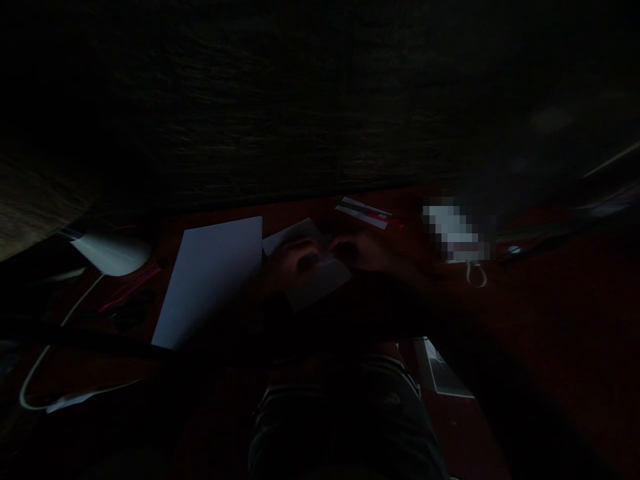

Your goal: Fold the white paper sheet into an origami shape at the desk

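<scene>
In dim light, my left hand and my right hand are close together over a small piece of white paper. The fingers of both hands are curled. A faint bluish-violet glint shows between them, but what they grip is too dark to make out. Paper shows above and below the hands, which cover its middle. Just left of my left hand lies a larger white sheet. Beyond my right hand is a narrow pale strip with a red and dark thing on it.
A white lamp-like cone with a pale cord stands at left, near a pink strip and dark scissors-like shapes. A blurred-out pale object with a loop lies right. A framed-looking sheet lies lower right.
</scene>
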{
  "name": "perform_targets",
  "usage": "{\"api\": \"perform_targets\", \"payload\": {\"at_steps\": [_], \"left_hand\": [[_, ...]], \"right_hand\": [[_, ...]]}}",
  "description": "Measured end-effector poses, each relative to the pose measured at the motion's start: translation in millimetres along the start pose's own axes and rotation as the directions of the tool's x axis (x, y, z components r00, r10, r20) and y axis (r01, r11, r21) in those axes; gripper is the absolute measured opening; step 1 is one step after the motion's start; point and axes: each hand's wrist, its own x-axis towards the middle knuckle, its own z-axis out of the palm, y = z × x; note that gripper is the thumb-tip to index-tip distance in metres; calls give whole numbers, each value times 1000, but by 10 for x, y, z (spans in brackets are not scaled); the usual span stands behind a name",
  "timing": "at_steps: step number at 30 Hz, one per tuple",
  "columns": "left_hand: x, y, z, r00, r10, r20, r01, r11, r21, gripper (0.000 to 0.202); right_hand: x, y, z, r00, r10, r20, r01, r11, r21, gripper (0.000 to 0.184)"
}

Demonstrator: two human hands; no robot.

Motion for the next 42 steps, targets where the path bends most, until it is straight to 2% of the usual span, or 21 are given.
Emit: {"api": "perform_targets", "payload": {"at_steps": [9,14,16,20,27,30,33,36,39,42], "left_hand": [[-27,-22,-68,997,16,74,-17,1000,7,23],[-39,-23,-63,994,-18,109,13,999,44,27],[-35,-23,-44,995,-30,100,24,998,56,25],[-21,-29,-9,996,-33,85,27,997,73,21],[7,-24,25,999,22,50,-23,999,23,20],[7,-26,39,999,27,37,-28,999,26,22],[3,-35,53,999,18,26,-19,1000,25,23],[2,-49,62,1000,15,12,-16,1000,24,20],[3,-58,59,999,32,7,-32,999,29,17],[1,-48,48,999,21,25,-22,999,24,20]], "right_hand": [[3,21,-19,1000,20,1,-20,999,-33,37],[-3,48,-82,989,131,-72,-140,980,-141,26],[-16,41,-127,985,166,-52,-173,966,-192,24],[-42,12,-187,986,167,27,-156,959,-238,27],[-36,8,-136,985,168,-36,-172,966,-192,23],[-33,20,-126,987,160,-21,-160,963,-216,21],[-23,22,-121,982,179,-55,-187,952,-241,16],[-3,20,-108,978,192,-85,-205,958,-200,15],[20,24,-87,971,212,-109,-222,971,-90,14],[35,12,-72,951,284,-125,-283,959,25,14]]}}
